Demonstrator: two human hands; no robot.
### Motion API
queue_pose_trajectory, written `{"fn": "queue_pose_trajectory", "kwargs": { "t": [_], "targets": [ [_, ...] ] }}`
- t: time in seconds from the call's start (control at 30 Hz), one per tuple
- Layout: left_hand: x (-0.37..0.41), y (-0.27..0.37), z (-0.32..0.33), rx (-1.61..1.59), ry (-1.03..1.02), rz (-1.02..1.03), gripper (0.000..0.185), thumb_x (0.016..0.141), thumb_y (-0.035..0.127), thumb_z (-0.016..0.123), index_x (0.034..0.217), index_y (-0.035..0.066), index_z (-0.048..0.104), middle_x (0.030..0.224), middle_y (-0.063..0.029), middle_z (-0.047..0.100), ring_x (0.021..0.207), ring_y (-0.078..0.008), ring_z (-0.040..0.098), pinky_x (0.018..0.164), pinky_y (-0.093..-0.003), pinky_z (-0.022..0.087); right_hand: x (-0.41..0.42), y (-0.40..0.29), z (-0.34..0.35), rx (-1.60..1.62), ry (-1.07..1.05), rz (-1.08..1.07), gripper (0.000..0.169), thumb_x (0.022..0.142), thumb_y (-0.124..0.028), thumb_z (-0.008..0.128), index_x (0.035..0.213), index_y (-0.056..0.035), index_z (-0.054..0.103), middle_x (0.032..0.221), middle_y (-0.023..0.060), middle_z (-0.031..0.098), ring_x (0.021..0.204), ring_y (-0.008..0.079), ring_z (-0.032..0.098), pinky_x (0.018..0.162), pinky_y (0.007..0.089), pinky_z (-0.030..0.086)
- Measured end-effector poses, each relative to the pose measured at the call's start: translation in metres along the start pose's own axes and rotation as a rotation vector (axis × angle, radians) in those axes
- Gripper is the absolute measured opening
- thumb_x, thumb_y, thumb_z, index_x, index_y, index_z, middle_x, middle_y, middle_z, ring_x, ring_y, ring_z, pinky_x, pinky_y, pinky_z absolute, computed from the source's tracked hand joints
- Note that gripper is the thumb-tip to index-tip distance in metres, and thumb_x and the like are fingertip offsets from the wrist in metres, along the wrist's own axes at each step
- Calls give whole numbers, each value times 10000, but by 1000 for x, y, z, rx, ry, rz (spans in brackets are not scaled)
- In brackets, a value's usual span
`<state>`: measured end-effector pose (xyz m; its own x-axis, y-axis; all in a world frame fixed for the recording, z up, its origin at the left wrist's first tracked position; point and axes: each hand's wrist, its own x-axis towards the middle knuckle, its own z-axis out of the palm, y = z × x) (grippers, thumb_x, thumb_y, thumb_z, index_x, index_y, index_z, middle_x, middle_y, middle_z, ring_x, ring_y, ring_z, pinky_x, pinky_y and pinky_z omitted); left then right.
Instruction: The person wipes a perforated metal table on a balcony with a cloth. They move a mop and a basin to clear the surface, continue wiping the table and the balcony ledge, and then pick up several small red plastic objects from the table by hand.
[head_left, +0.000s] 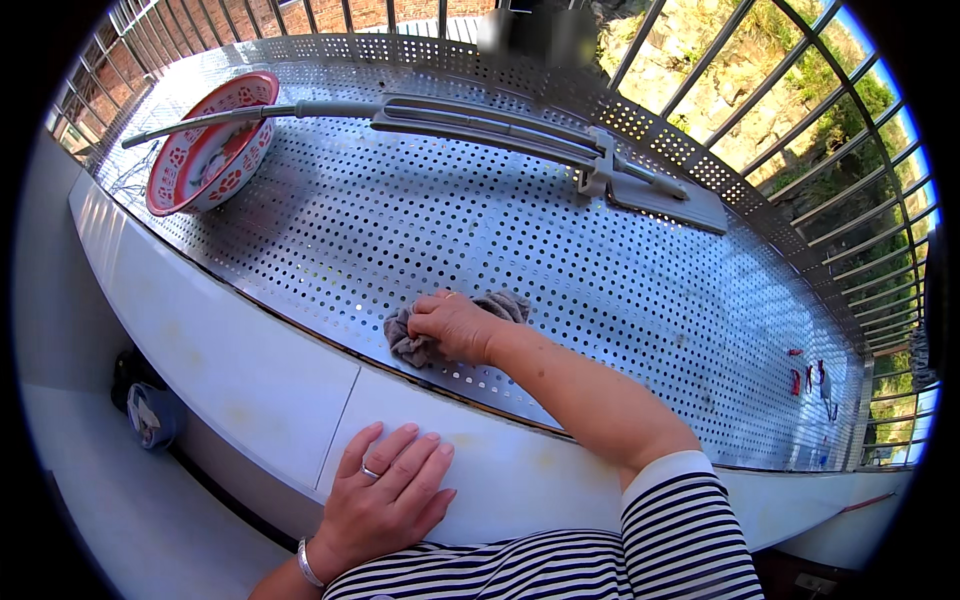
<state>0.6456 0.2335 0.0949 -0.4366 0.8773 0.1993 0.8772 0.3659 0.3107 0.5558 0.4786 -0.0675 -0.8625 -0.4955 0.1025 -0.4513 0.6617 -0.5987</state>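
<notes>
My right hand (455, 328) is closed on a crumpled grey cloth (506, 304), pressing it to the perforated metal sheet (420, 217) near its front edge. Parts of the cloth stick out on both sides of the hand. My left hand (396, 480), with a ring and a bracelet, rests palm down on the white tiled ledge (217, 330), fingers a little apart, holding nothing. Beyond the right hand, a flat mop (487, 131) with a grey handle lies across the sheet. Its handle end reaches over a tilted red and white enamel basin (244, 161) at the left.
Metal bars (739, 82) and a raised perforated rim (660, 142) bound the far side. Small red objects (796, 382) lie at the sheet's right end. Below the ledge at the left stands a bin (154, 416) on the floor.
</notes>
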Motion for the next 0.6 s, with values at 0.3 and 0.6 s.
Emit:
{"fn": "queue_pose_trajectory", "kwargs": {
  "t": [0.3, 0.6],
  "targets": [
    [-8, -4, 8, -74, 125, 5, 414, 837, 198, 708, 1220, 64, 629, 1179, -91, 642, 1150, -260, 588, 1052, -464, 405, -197, -40, -86, -235, -268, 668, 235, 746, -40, 680, 961, -128, 647, 988, 71, 590, 968, 291, 587, 835, 385, 501],
    [-21, -11, 12, -177, 405, -70, 517, 1023, 310, 433, 1427, -6, 374, 1456, -266, 375, 1354, -447, 383, 1101, -535, 329, -66, -223, -62, -90, 484, 214, 208, 760, -130, 667, 968, -128, 672, 1004, 47, 578, 918, 247, 574, 756, 381, 483]
  ]
}}
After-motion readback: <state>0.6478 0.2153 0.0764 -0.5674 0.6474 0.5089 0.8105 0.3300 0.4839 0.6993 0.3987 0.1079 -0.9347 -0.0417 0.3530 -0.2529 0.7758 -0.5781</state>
